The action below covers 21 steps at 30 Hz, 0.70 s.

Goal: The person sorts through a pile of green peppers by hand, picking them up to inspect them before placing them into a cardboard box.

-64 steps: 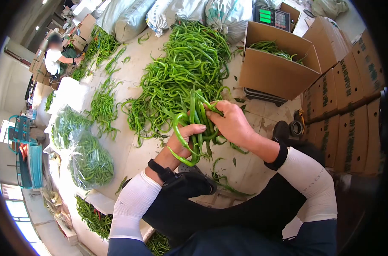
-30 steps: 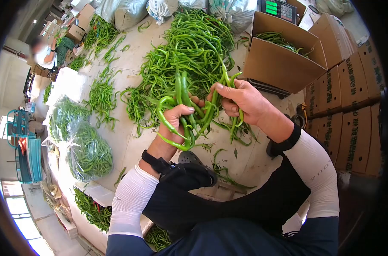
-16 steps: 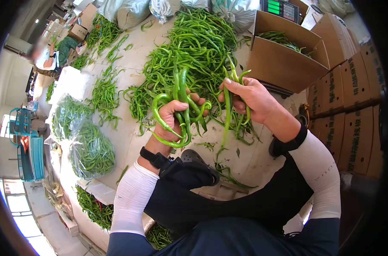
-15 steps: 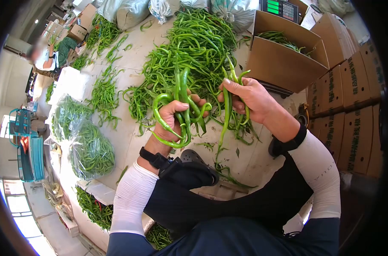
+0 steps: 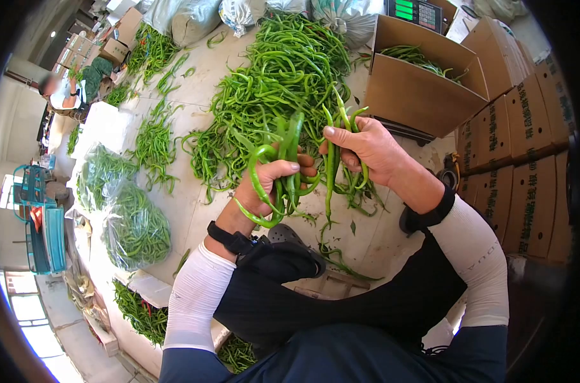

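My left hand is closed around a bunch of long green chili peppers, some straight and some curled, with the thumb pressed over them. Close by on the right, my right hand grips a few slimmer green chili peppers, tips pointing up and down past the fingers. The two hands are near each other but apart. Beyond them a big heap of green chili peppers lies on the floor, its near edge partly hidden behind both hands.
An open cardboard box with peppers stands at the right beside a digital scale display. Stacked cartons line the right side. Clear bags of peppers sit at left; a smaller pile lies nearby. A co-worker is at far left.
My left hand has moved right with its peppers, closer to my right hand. My right hand has shifted slightly left, still holding its peppers.
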### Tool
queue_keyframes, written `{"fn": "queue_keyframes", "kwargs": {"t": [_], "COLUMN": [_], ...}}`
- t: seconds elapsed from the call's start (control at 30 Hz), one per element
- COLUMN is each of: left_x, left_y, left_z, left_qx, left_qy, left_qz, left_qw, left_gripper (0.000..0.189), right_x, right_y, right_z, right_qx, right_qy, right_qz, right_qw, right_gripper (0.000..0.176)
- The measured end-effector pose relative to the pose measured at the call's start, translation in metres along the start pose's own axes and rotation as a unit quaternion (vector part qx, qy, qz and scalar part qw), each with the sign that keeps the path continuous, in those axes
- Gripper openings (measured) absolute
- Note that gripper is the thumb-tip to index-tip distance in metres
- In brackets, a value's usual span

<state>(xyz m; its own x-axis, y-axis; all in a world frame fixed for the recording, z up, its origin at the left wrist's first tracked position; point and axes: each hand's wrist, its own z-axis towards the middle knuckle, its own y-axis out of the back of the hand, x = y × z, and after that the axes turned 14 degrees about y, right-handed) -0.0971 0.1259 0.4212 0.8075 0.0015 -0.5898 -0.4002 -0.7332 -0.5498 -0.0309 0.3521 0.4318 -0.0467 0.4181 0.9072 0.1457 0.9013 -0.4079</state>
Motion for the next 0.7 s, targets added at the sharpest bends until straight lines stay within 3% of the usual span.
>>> {"fn": "queue_keyframes", "kwargs": {"t": [0.1,0.2,0.7], "left_x": [0.003,0.002,0.021], "left_y": [-0.004,-0.014,-0.019], "left_z": [0.004,0.001,0.009], "left_qx": [-0.039,-0.028,-0.043], "left_qy": [0.011,0.023,0.043], "left_qz": [0.126,0.151,0.167], "left_qw": [0.991,0.988,0.984], "left_gripper": [0.039,0.038,0.04], "right_x": [0.0,0.001,-0.009], "right_y": [-0.001,-0.003,-0.017], "right_z": [-0.001,-0.001,-0.002], "right_qx": [-0.009,-0.015,-0.084], "right_qy": [0.005,0.007,0.038], "right_qz": [-0.025,-0.06,-0.222], "right_qw": [1.0,0.998,0.971], "right_gripper": [0.023,0.022,0.022]}}
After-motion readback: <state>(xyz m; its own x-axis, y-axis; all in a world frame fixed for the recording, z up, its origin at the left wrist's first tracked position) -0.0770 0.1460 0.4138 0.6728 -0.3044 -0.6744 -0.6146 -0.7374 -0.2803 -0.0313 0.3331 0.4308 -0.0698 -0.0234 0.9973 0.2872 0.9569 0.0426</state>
